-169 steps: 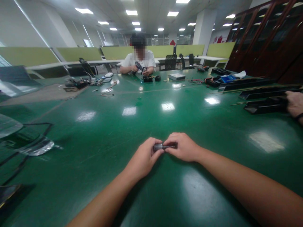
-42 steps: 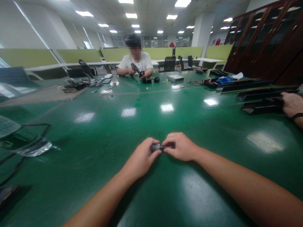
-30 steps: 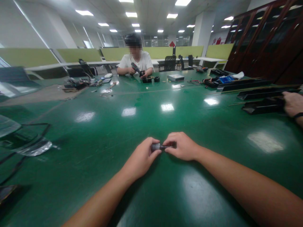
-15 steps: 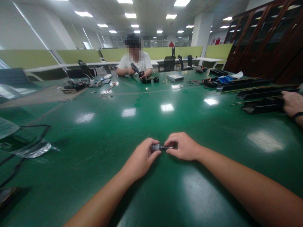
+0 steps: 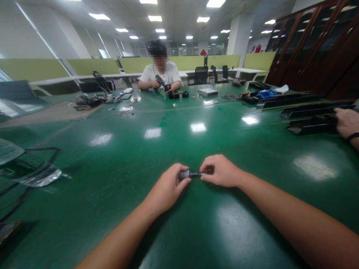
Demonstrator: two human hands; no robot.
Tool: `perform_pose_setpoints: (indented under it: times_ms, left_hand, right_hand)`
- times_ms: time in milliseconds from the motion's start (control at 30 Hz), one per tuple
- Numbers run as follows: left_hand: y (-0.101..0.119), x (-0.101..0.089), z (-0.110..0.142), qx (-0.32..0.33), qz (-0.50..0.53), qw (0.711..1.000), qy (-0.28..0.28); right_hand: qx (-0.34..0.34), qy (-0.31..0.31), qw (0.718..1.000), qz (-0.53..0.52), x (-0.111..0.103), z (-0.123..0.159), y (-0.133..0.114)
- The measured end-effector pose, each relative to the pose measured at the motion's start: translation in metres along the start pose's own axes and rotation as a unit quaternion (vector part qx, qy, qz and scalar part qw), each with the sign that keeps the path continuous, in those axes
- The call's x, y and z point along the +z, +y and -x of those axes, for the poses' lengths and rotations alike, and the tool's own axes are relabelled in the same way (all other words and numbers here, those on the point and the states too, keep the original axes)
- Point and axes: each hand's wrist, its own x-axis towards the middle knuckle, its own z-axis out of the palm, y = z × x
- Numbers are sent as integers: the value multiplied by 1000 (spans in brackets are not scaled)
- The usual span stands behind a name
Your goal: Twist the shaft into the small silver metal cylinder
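Note:
My left hand (image 5: 170,185) is closed around a small grey cylinder (image 5: 184,174), thumb below and fingers above. From its right end a thin dark shaft (image 5: 195,174) sticks out, lying level and pointing right. My right hand (image 5: 220,172) pinches the far end of that shaft between thumb and fingers. A dark spot shows inside the curl of the right fingers, too small to make out. Both hands are low over the green tabletop (image 5: 157,235), and a short length of shaft lies bare between them.
Across the table a person (image 5: 159,76) holds a power drill (image 5: 160,81) over black parts. At the right edge another person's hand (image 5: 347,121) touches a black channel (image 5: 311,125). Clear plastic wrap (image 5: 39,178) and black cable lie left. Electronic parts (image 5: 92,101) are piled at the far left.
My right hand has slid a little to the right along the shaft, so more of it shows between the hands. The left hand and cylinder have stayed in place.

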Motion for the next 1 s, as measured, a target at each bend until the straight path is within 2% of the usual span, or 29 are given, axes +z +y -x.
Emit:
perform_pose_setpoints:
  times_ms: [300,567,1000]
  left_hand:
    - [-2,1,0,7,5,1000,7]
    - [-2,0,1,2,4,1000,-1]
    - [-2,1,0,4,6,1000,0]
  right_hand:
    - [19,-19,1000,4,-9,3,6]
    - [65,-34,997,-2,-21,5,18]
    - [50,-60,996,-39,-24,6,20]
